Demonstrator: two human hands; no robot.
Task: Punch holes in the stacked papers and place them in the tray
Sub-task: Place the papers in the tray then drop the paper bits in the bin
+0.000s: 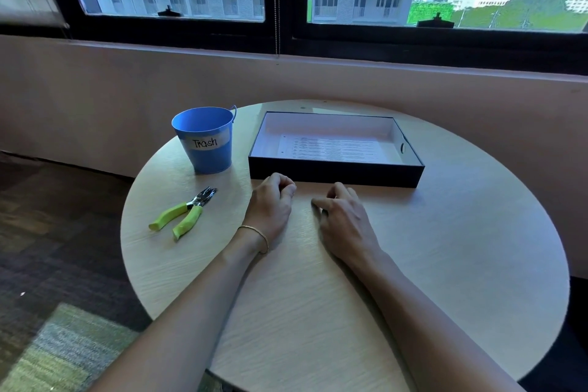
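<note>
A black tray (pixel 334 172) with a white inside stands at the far side of the round table. Printed papers (pixel 331 149) lie flat on its floor. A hole punch (pixel 183 213) with lime-green handles lies on the table to the left, near the table's left edge. My left hand (pixel 270 207) rests on the table just in front of the tray's near wall, fingers curled, holding nothing. My right hand (pixel 343 216) rests beside it, fingers loosely curled, index finger pointing left, also holding nothing.
A blue metal bucket (pixel 205 140) labelled "Trash" stands left of the tray. The round wooden table (pixel 445 264) sits against a wall under a window. Dark floor and a green rug (pixel 63 353) lie to the left.
</note>
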